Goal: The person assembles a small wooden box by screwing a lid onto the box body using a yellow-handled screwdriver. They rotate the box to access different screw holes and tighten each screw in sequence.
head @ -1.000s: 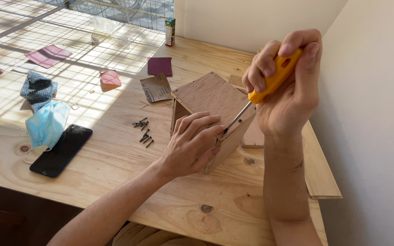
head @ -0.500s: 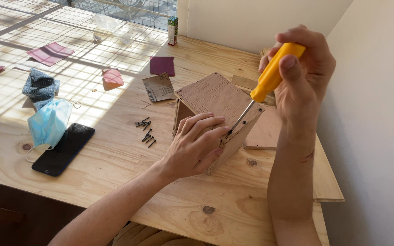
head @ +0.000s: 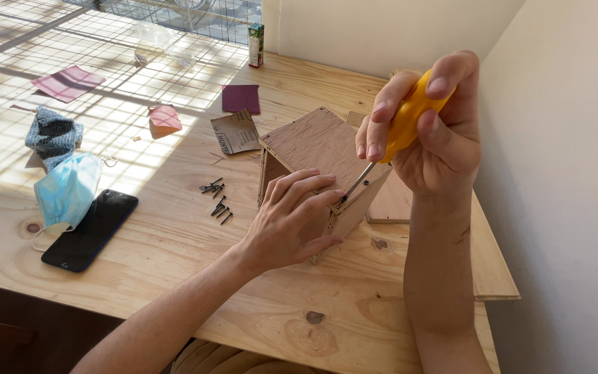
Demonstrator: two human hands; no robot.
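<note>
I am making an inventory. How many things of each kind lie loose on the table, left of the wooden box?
Maroon sheets: 3
Phone: 1
Face mask: 1
Grey cloth: 1
Pink block: 1
Brown paper packet: 1
Screw pile: 1
Total: 9

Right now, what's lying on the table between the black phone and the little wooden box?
In the head view, a small scatter of dark screws lies on the bare plywood table between the phone and the wooden box. The left hand rests on the box.
</note>
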